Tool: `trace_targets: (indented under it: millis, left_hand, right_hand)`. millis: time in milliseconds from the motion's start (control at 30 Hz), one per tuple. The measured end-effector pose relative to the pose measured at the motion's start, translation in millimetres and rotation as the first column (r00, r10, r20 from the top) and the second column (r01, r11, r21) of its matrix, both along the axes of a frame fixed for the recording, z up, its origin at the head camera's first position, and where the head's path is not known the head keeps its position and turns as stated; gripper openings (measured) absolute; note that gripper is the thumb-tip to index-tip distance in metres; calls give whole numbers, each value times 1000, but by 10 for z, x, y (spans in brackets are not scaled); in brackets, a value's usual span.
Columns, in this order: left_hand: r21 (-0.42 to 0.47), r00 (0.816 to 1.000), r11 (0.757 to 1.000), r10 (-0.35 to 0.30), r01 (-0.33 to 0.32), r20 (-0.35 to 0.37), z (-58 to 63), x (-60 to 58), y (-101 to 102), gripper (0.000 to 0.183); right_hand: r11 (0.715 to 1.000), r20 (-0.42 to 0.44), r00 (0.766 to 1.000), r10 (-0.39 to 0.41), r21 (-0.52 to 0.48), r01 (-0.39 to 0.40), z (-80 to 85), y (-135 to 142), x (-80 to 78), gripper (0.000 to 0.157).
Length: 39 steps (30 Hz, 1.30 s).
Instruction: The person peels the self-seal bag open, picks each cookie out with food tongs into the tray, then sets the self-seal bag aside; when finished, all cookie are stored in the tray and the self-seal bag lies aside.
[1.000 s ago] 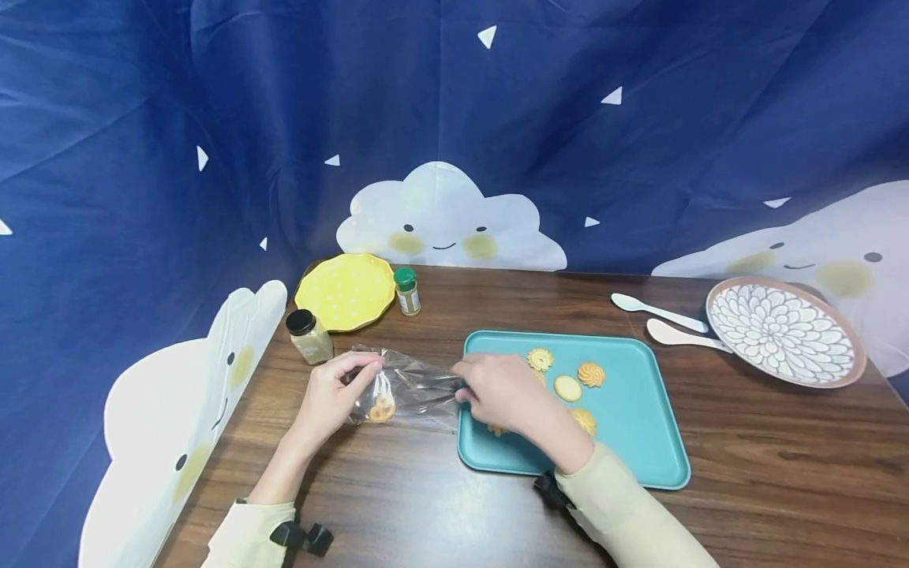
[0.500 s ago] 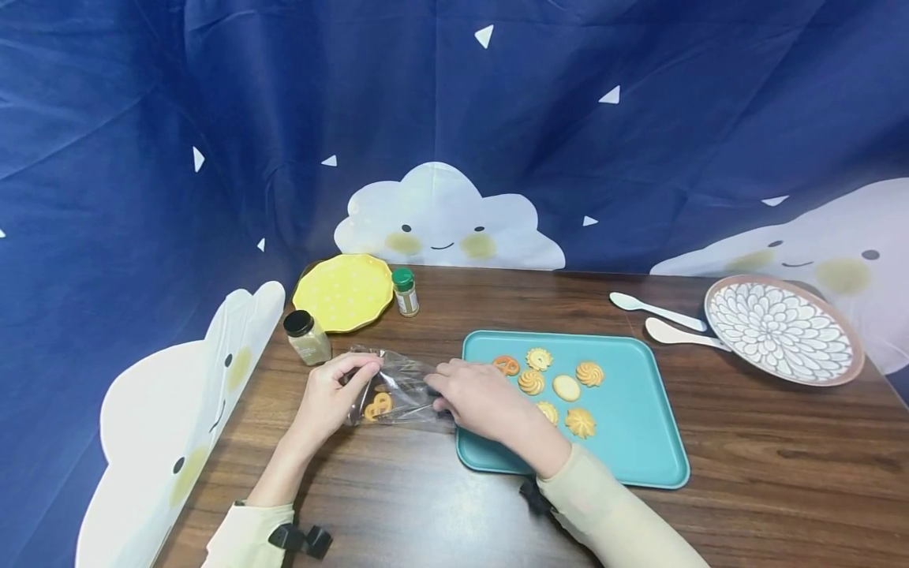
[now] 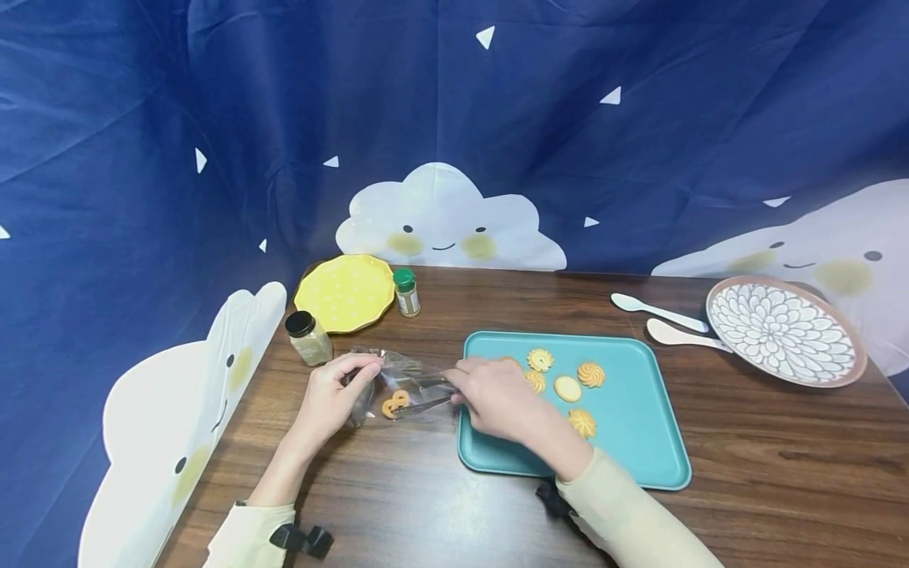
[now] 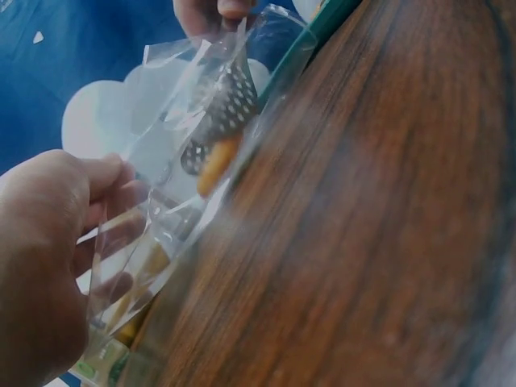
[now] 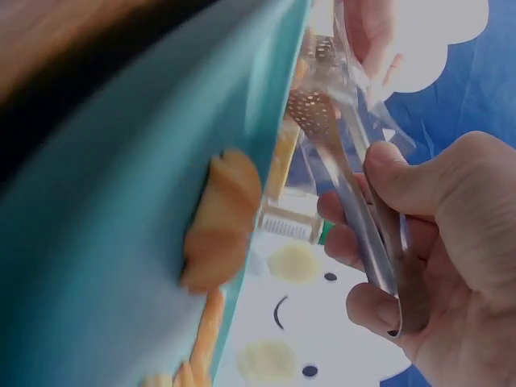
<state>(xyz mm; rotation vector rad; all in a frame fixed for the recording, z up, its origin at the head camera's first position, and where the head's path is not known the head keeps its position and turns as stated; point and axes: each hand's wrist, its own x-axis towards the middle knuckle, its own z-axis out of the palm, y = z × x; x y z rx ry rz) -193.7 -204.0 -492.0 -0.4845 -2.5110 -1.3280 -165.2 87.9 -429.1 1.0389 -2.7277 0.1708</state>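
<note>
My left hand [image 3: 332, 398] pinches the edge of a clear plastic bag [image 3: 408, 371] between thumb and fingers. Inside the bag is a golden pretzel-shaped cookie [image 3: 394, 404]. Metal tongs [image 5: 367, 242] are in my right hand [image 3: 497, 398], thumb on one arm and fingers curled round the other. Their perforated ends [image 4: 234, 101] reach in through the bag's mouth and lie right by the cookie in the left wrist view. My right hand is over the left side of a teal tray [image 3: 639, 442], hiding some of the cookies there.
Several cookies, among them a plain oval one [image 3: 567, 388], lie on the tray. A black-lidded jar [image 3: 310, 339], a yellow plate [image 3: 346, 292] and a green-capped shaker [image 3: 407, 293] stand behind the bag. Two spoons [image 3: 660, 313] and a petal-patterned plate [image 3: 784, 331] are at the right.
My right hand went left with the tongs, deeper into the bag, then came back partway right. The pretzel cookie in the bag has shifted slightly right. My left hand stays in place.
</note>
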Motion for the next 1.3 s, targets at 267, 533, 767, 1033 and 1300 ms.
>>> trace_targets:
  millis: [267, 533, 767, 1033, 1300]
  left_hand:
    - [0, 1000, 1000, -1, 1, 0, -1, -4, -17, 15]
    - [18, 999, 1000, 7, -6, -36, 5, -2, 8, 13]
    - [33, 999, 999, 9, -7, -44, 40, 21, 45, 13]
    - [20, 1000, 1000, 7, -7, -24, -32, -23, -15, 15]
    - [15, 1000, 1000, -9, 9, -29, -28, -18, -11, 14]
  right_hand:
    - [993, -29, 996, -81, -84, 78, 145, 542, 61, 23]
    - [972, -119, 973, -198, -154, 179, 212, 1504, 335, 37]
    - [937, -150, 931, -333, -163, 309, 154, 2239, 716, 46]
    - [911, -86, 911, -404, -128, 392, -42, 2566, 912, 47]
    - [904, -49, 906, -420, -112, 413, -66, 2553, 965, 49]
